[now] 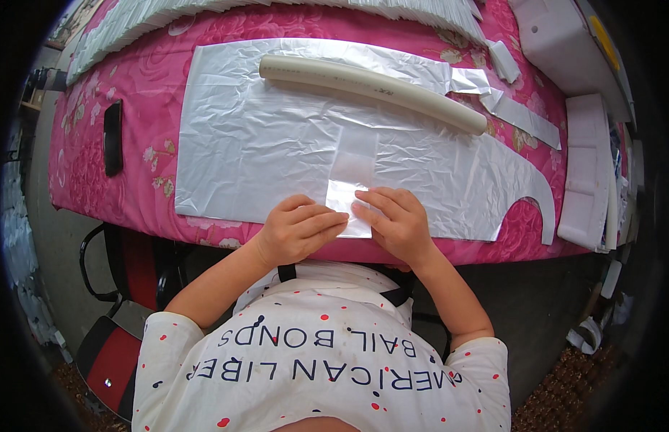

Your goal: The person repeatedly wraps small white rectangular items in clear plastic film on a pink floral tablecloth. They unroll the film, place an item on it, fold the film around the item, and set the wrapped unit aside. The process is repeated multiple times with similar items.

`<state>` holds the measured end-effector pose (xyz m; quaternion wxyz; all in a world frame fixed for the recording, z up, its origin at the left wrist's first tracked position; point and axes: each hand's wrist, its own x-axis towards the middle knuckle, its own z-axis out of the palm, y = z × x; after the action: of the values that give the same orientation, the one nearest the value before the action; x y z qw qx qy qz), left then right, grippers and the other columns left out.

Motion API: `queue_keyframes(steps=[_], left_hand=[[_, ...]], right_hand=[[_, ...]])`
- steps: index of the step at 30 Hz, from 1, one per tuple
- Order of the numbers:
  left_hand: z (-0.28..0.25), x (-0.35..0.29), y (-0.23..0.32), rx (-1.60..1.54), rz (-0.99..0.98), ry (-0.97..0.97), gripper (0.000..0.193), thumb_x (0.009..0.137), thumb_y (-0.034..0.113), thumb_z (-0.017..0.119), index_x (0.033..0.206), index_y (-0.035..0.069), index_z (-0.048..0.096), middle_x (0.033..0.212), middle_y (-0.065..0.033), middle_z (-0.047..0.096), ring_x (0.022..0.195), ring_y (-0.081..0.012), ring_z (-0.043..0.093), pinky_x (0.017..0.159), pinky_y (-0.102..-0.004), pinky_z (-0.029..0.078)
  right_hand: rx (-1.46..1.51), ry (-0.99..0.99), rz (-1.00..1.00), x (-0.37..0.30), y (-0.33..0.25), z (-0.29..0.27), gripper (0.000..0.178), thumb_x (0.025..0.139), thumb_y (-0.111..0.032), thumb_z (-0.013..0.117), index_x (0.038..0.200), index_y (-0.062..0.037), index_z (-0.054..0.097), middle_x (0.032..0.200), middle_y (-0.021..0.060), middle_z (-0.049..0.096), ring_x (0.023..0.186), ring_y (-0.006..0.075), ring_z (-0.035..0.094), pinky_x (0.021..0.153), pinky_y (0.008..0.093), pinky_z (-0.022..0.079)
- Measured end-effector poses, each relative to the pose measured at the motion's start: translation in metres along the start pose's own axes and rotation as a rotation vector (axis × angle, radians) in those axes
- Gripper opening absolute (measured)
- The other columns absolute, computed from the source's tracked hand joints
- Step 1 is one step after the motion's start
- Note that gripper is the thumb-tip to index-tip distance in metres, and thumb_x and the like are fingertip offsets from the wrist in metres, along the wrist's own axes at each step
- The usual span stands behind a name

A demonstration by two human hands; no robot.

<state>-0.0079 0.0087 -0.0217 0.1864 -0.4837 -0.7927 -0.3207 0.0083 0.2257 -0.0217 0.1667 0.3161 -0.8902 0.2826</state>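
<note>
A small, glossy white folded piece of plastic film [349, 200] lies near the table's front edge, with a narrower translucent strip [356, 151] running away from it. My left hand [298, 227] is at its left edge, fingers pressed together and tips on the film. My right hand [396, 222] is at its right edge, fingers bent with thumb and fingertips closed on it. Under both spreads a wide, wrinkled silvery-white plastic sheet [241, 144] with a curved cut-out at its right end. Across the sheet's far part rests a long cream plastic pipe [378, 90].
A pink flowered cloth [79, 162] covers the table. At the left lies a black phone-like object [113, 138]. Stacked folded white plastic pieces [162, 21] line the far edge. White foam boxes [585, 173] stand at the right. A red and black chair [108, 360] is at lower left.
</note>
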Motion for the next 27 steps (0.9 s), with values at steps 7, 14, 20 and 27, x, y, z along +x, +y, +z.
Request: queue_keyframes(steps=[7, 14, 20, 27], left_hand=[[0.0, -0.007, -0.008, -0.076, -0.08, -0.152, 0.03, 0.077, 0.017, 0.061, 0.104, 0.006, 0.062, 0.107, -0.0062, 0.064, 0.098, -0.0172, 0.061, 0.087, -0.0342, 0.046], [0.009, -0.017, -0.014, 0.01, -0.067, -0.257, 0.031, 0.078, 0.014, 0.058, 0.108, 0.006, 0.061, 0.11, -0.006, 0.063, 0.102, -0.0155, 0.059, 0.093, -0.0334, 0.043], [0.009, -0.014, -0.014, -0.014, -0.09, -0.245, 0.029, 0.078, 0.011, 0.057, 0.107, 0.008, 0.063, 0.11, -0.0046, 0.063, 0.101, -0.0147, 0.06, 0.088, -0.032, 0.044], [0.011, -0.014, -0.017, -0.12, -0.152, -0.241, 0.037, 0.074, 0.005, 0.059, 0.111, 0.007, 0.059, 0.104, -0.0055, 0.064, 0.097, -0.0169, 0.06, 0.079, -0.0325, 0.045]], right_hand=[[0.059, -0.035, 0.017, -0.003, 0.002, 0.005, 0.021, 0.065, -0.009, 0.064, 0.086, -0.0086, 0.066, 0.091, 0.0025, 0.067, 0.081, 0.0176, 0.063, 0.066, 0.0295, 0.047], [0.099, -0.035, 0.054, -0.005, -0.002, 0.004, 0.022, 0.064, -0.007, 0.066, 0.086, -0.0091, 0.067, 0.09, 0.0025, 0.067, 0.08, 0.0188, 0.063, 0.065, 0.0302, 0.049], [0.094, -0.078, 0.071, -0.007, 0.004, 0.003, 0.027, 0.063, -0.008, 0.066, 0.089, -0.0089, 0.066, 0.092, 0.0026, 0.065, 0.08, 0.0197, 0.061, 0.07, 0.0304, 0.05], [0.108, -0.069, 0.095, -0.008, 0.005, 0.003, 0.026, 0.064, -0.007, 0.063, 0.09, -0.0086, 0.066, 0.089, 0.0017, 0.065, 0.074, 0.0184, 0.059, 0.066, 0.0292, 0.05]])
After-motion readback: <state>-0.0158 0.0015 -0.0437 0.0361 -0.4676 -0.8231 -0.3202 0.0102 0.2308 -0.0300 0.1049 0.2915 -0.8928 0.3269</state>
